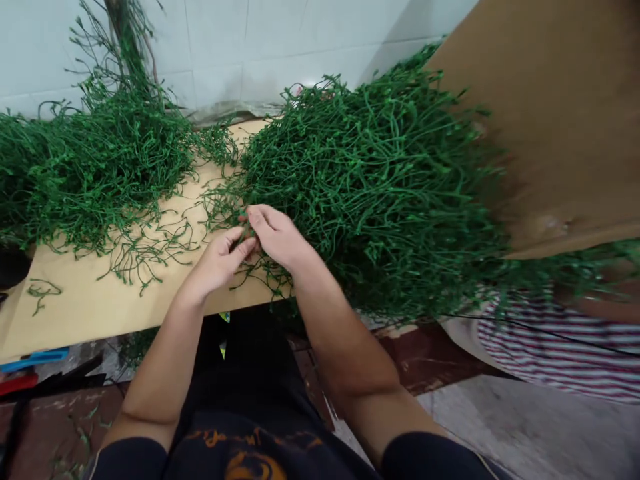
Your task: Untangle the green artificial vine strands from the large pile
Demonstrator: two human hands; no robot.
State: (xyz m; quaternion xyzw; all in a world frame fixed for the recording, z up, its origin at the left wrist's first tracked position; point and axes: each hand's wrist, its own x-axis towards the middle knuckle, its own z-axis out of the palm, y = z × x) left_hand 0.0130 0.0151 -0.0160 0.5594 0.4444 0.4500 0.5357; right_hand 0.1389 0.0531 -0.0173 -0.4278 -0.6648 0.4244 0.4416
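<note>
My left hand point(220, 259) and my right hand point(276, 235) meet over the near edge of the cardboard. Their curled fingers close around a few thin green stems point(245, 231), mostly hidden between them. The stems look like artificial plant pieces with small budded tips. Just beyond and to the right of my right hand rises a large heap of the same green stems point(360, 167). Loose stems point(145, 257) lie scattered on the cardboard sheet point(95, 303), left of my left hand.
Another green pile point(105, 167) lies at the left against the tiled wall point(215, 40). A big cardboard panel point(555, 120) leans at the right. Blue-handled point(45, 357) and red-handled tools point(19, 384) sit lower left. Striped fabric point(555, 347) shows at lower right.
</note>
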